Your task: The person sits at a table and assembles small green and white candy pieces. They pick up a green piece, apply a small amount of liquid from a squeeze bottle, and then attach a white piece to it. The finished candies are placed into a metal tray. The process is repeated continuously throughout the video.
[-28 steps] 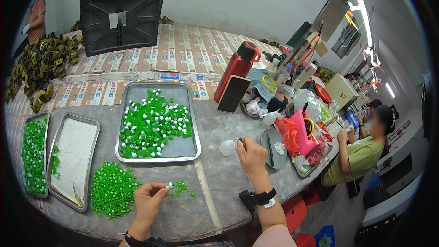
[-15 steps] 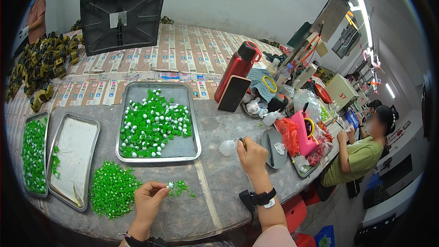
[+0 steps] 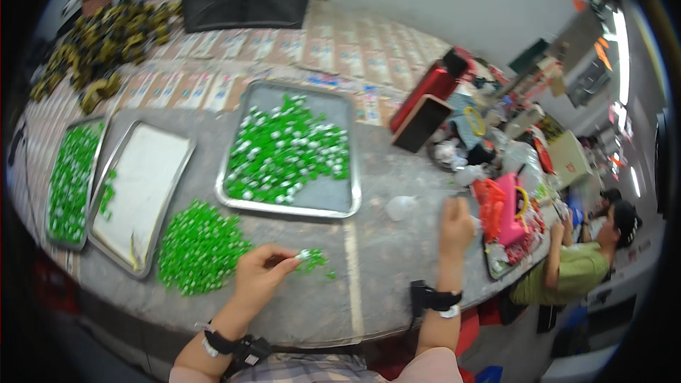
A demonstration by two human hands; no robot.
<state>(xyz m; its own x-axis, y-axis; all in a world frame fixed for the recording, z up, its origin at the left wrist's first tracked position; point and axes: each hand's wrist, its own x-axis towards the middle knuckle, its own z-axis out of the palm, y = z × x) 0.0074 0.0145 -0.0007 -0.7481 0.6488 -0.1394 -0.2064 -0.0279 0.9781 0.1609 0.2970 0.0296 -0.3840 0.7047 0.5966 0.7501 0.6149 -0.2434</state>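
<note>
Moved: right hand (image 3: 457, 227), now farther right of the clear bottle (image 3: 402, 207). Left to right: narrow tray (image 3: 64, 244), green pieces; pale-lined tray (image 3: 142, 184); green heap (image 3: 198, 248); left hand (image 3: 262, 269), thumb and fingertips pinching one white-and-green piece (image 3: 303, 254) beside loose green bits (image 3: 314, 264); large tray (image 3: 326, 195), behind; bottle; right hand, blurred, grip and contents cannot be told.

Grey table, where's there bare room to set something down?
Bare: the near stretch of table between the pale strip and right hand. The white-bottomed tray is mostly bare too. It's crowded around the pile of small green pieces and the pink container.
</note>
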